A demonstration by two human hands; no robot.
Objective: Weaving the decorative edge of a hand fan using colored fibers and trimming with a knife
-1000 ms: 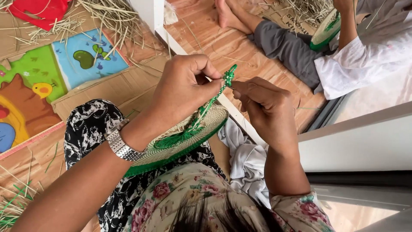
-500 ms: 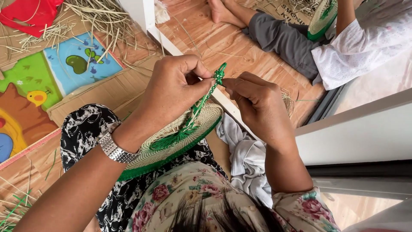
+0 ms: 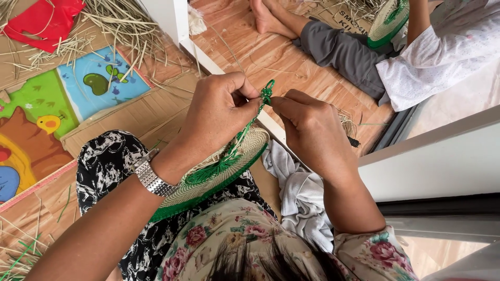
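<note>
A round woven straw disc (image 3: 229, 169) with a green rim and a green pattern rests on my lap, tilted. A braided green strand (image 3: 266, 96) rises from it to my fingertips. My left hand (image 3: 219, 117), with a metal watch on its wrist, pinches the strand's top from the left. My right hand (image 3: 310, 130) pinches the same strand end from the right, fingers closed tight. The two hands almost touch at the knot.
A white cloth (image 3: 299, 195) lies by my right knee. Loose dry straw (image 3: 125, 26) and a red bag (image 3: 44, 21) lie on cardboard and a colourful picture mat (image 3: 62, 99) at the left. Another person (image 3: 416, 52) sits at the top right holding a similar woven disc (image 3: 388, 21).
Both hands stay pinched on the green strand, working its tip. The view has shifted slightly and the hands sit a little lower than half a second ago.
</note>
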